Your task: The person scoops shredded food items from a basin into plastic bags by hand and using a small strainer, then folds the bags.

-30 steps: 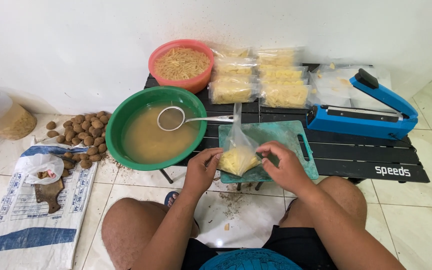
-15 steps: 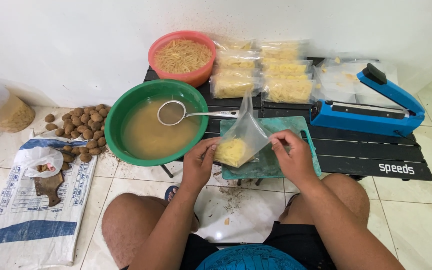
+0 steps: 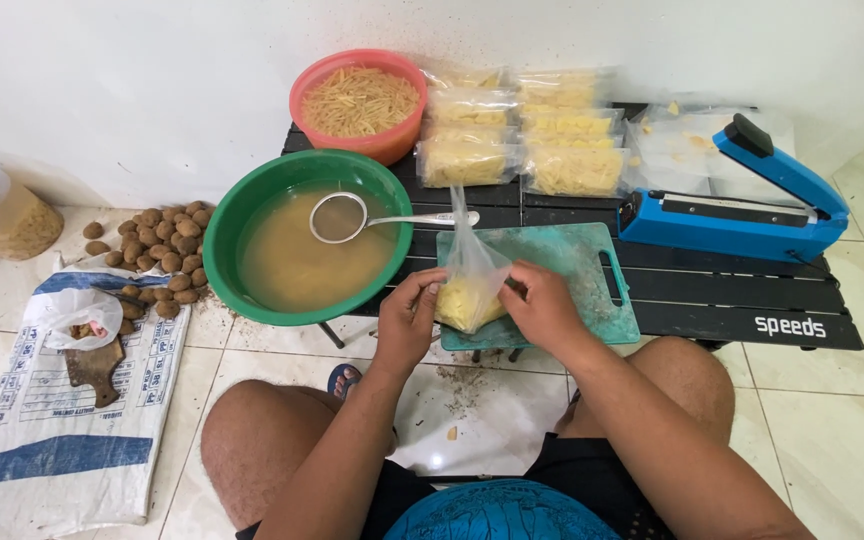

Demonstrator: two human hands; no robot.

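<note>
Both hands hold a clear plastic bag (image 3: pixel 472 272) part filled with pale yellow potato strips, its open top standing up. My left hand (image 3: pixel 408 318) grips its left side and my right hand (image 3: pixel 542 305) its right side. The bag rests over the near edge of a teal cutting board (image 3: pixel 592 275) on a low black slatted table (image 3: pixel 732 295).
A green basin (image 3: pixel 252 215) of cloudy water with a metal strainer (image 3: pixel 340 217) sits left of the board. Behind are a red bowl of strips (image 3: pixel 360 100), several filled bags (image 3: pixel 522 140) and a blue heat sealer (image 3: pixel 732 215). Potatoes (image 3: pixel 157 250) and a white sack (image 3: pixel 62 400) lie on the floor.
The bag was lifted and tilted half a second ago; now it sits lower and upright at the board's near edge, with both hands closer together around it.
</note>
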